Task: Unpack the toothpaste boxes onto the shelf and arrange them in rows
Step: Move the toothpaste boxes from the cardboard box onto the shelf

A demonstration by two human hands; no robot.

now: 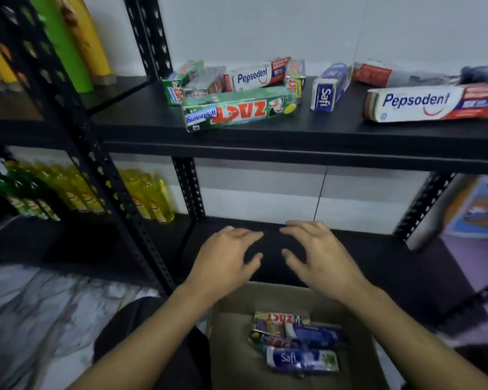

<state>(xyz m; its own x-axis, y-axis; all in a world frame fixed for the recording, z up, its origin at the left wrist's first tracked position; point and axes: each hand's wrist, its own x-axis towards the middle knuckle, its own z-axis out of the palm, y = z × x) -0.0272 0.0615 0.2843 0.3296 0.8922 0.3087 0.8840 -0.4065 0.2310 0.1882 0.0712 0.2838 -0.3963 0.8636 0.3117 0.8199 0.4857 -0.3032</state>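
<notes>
Head camera: I see the left hand (pixel 226 257) and right hand (pixel 319 254) empty, fingers spread, near the cardboard carton (pixel 228 347). Toothpaste boxes (pixel 240 111) lie jumbled on the black shelf (pixel 265 136); more sit in the carton.

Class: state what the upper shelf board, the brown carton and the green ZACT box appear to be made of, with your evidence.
Upper shelf board: probably painted metal or coated board, matt black, faint sheen along its front edge. Brown carton: cardboard, dull tan walls. Green ZACT box: printed card, glossy, with highlights and folded edges.
</notes>
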